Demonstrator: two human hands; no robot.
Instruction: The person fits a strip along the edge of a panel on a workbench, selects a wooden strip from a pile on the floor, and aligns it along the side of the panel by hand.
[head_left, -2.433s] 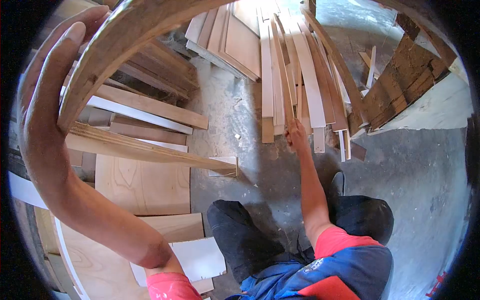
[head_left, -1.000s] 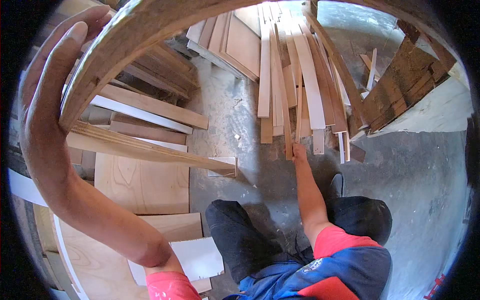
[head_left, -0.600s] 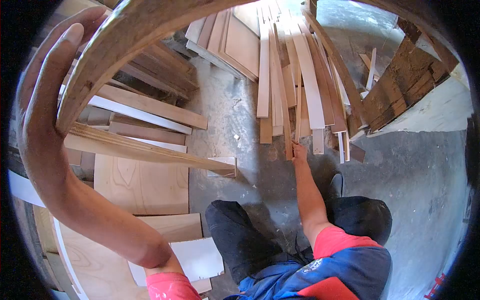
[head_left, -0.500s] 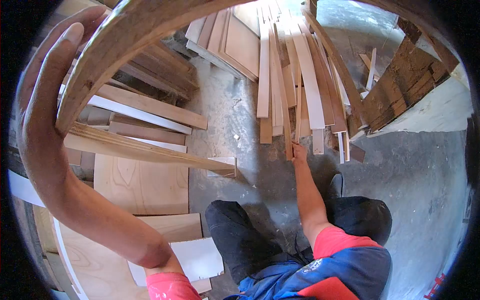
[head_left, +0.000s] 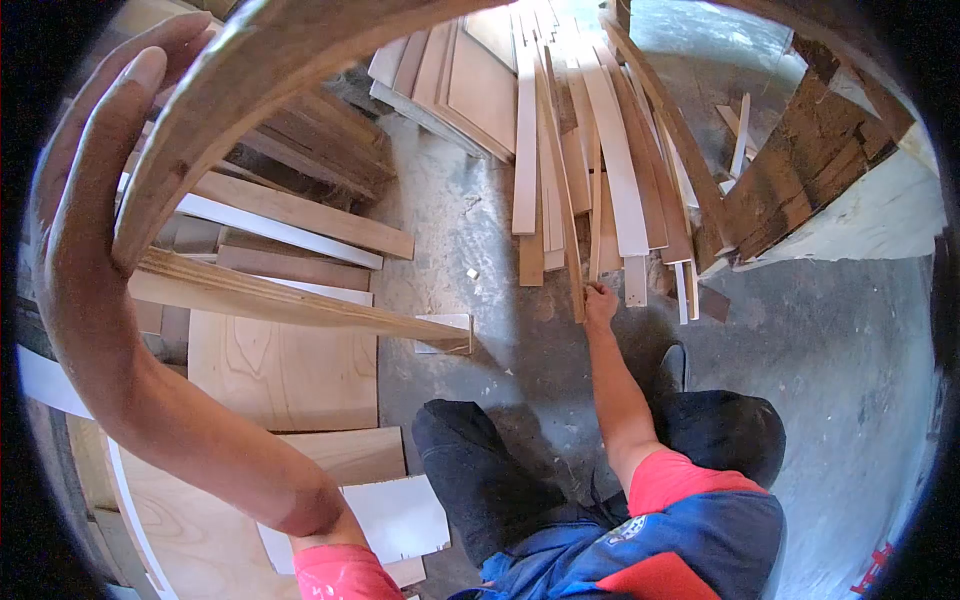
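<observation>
My right hand [head_left: 600,302] is closed on the near end of a long narrow wooden strip [head_left: 571,225], which is part of a pile on the floor. At the upper left, my left hand [head_left: 95,190] is raised with its fingers stretched out. Its palm side lies against a thick wooden edge [head_left: 200,125] that looks curved in this wide view; the thumb is hidden. Close by that hand, a long plywood piece [head_left: 300,301] juts out above the floor.
Several wooden strips [head_left: 620,160] lie ahead. Flat panels [head_left: 440,85] lean behind them. Plywood sheets [head_left: 285,370] and a white sheet [head_left: 400,515] are at my left. On the right stands a brown wooden structure [head_left: 810,165]. Grey concrete floor [head_left: 830,370] shows at the right.
My right hand has shifted very slightly at the strip's end and still holds it. The left hand stays against the wooden edge.
</observation>
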